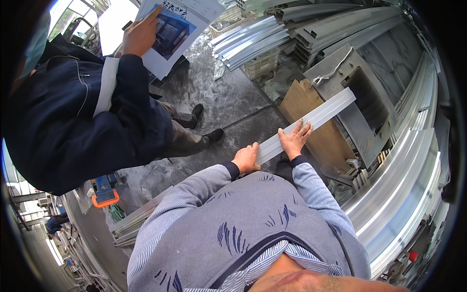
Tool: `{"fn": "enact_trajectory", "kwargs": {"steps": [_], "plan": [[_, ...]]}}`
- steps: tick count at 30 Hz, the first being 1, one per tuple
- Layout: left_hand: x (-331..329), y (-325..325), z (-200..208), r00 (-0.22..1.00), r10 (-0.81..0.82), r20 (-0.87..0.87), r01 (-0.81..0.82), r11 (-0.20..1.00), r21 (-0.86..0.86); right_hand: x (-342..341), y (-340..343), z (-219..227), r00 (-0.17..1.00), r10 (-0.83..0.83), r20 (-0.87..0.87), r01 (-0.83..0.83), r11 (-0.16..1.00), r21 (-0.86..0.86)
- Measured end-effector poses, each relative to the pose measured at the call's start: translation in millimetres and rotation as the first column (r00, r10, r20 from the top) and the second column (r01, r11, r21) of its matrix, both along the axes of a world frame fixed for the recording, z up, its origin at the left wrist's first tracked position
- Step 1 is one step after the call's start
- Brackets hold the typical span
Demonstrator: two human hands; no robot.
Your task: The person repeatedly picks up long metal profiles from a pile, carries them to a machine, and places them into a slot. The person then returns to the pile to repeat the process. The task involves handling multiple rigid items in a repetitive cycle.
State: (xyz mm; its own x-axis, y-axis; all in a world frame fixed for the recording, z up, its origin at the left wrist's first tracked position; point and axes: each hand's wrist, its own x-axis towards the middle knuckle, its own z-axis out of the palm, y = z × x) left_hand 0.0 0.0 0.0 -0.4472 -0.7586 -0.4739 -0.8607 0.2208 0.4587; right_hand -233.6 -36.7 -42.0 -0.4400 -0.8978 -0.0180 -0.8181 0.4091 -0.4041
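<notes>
A short length of pale silvery metal profile (326, 111) with lengthwise grooves slants up and away to the right in front of my body. Its near end is in my left hand (247, 158), whose fingers are closed around the edge. Further along, my right hand (295, 140) grips the profile from above, thumb on the near side and fingers across the top. The far end reaches over a grey metal machine (362, 92) with a dark opening. Undersides of both hands are hidden.
To my left stands a person in a dark jacket (97, 131), holding papers (170, 36) with a printed picture. Long metal profiles (394, 190) lie at my right. More profiles (250, 41) are stacked ahead near a plastic crate (260, 63). A brown board (316, 121) leans by the machine.
</notes>
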Motion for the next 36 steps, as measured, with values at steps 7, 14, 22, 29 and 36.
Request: {"fn": "enact_trajectory", "kwargs": {"steps": [7, 14, 22, 29, 36], "plan": [[31.8, 3.4, 20.9, 0.999, -0.046, -0.028, 0.044, 0.998, -0.054, -18.8, 36.7, -5.0, 0.886, -0.074, 0.458, 0.24, 0.918, -0.315], [28.9, 4.5, 41.6, 0.992, -0.09, -0.09, 0.082, 0.993, -0.088, -6.6, 52.7, -32.8, -0.453, -0.113, 0.884, 0.279, 0.924, 0.262], [39.5, -21.5, 31.3, 0.965, 0.077, -0.252, -0.04, 0.988, 0.149, -1.9, 57.6, -62.3, -0.366, -0.053, 0.929, 0.356, 0.915, 0.192], [51.1, -35.3, 14.2, 0.783, 0.413, -0.466, -0.081, 0.81, 0.581, 13.2, 63.0, -24.2, -0.213, 0.014, 0.977, 0.441, 0.894, 0.083], [46.6, -22.8, 1.1, 0.738, 0.54, -0.405, 0.025, 0.578, 0.816, 33.2, 67.4, 0.2, -0.042, -0.221, 0.974, 0.466, 0.858, 0.215]]}}
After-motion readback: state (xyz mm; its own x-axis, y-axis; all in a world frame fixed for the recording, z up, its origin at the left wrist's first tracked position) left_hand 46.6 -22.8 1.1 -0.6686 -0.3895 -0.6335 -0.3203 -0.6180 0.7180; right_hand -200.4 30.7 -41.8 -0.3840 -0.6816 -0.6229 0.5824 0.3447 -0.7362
